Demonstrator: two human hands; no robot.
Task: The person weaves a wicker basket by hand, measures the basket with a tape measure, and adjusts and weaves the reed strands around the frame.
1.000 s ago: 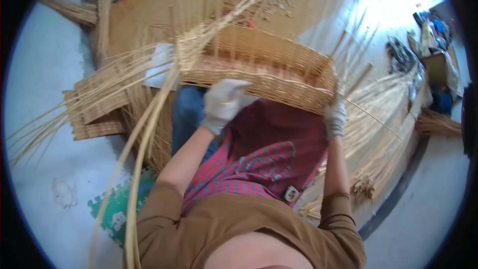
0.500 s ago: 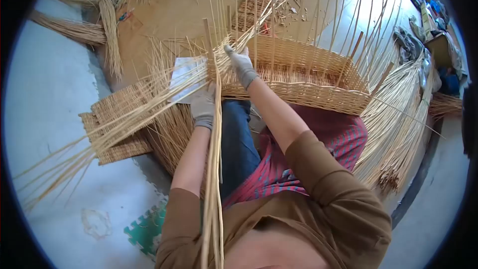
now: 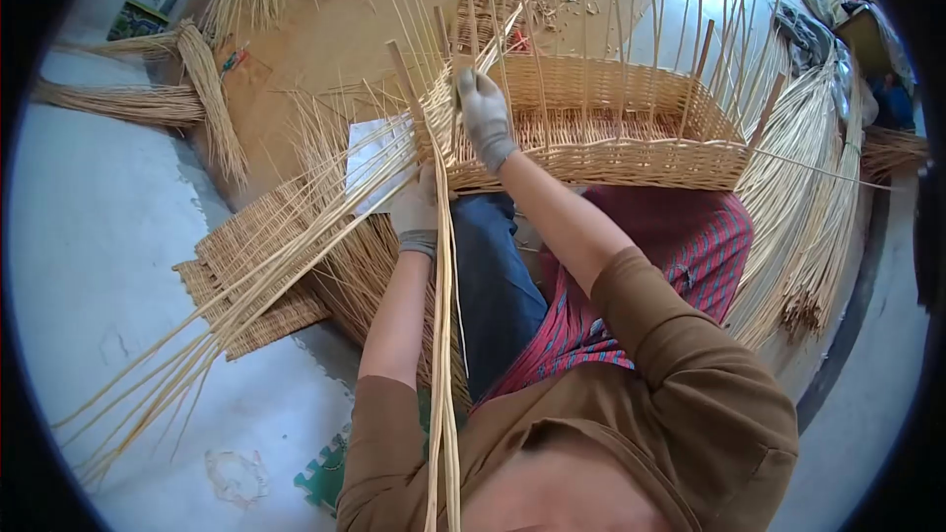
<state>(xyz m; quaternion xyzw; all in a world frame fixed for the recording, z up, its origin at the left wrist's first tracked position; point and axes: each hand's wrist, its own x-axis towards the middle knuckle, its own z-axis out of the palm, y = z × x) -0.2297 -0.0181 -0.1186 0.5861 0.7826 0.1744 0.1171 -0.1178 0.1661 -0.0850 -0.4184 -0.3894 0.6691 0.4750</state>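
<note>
A long wicker basket (image 3: 631,160) with upright stakes lies across my lap. My left hand (image 3: 416,207), in a pale glove, grips its near left corner; the fingertips are partly hidden by rods. Long wicker rods (image 3: 445,335) hang from that corner down past my left wrist, and others fan out to the lower left. My right hand (image 3: 484,120), gloved with grey fingertips, is over the basket's left end wall. Its fingers are closed at the weave beside a thick wooden stake (image 3: 405,79); the strand in them is mostly covered.
Woven panels (image 3: 261,310) and a white sheet (image 3: 370,153) lie left of the basket. Bundles of rods rest on the floor at upper left, and a big bundle (image 3: 808,207) stands at right. Tall stakes rise along the basket's far side. Another woven panel (image 3: 488,0) lies beyond.
My right hand has turned, with its fingers now pointing up and curled at the end wall. The view has shifted a little; my left hand stays at the corner.
</note>
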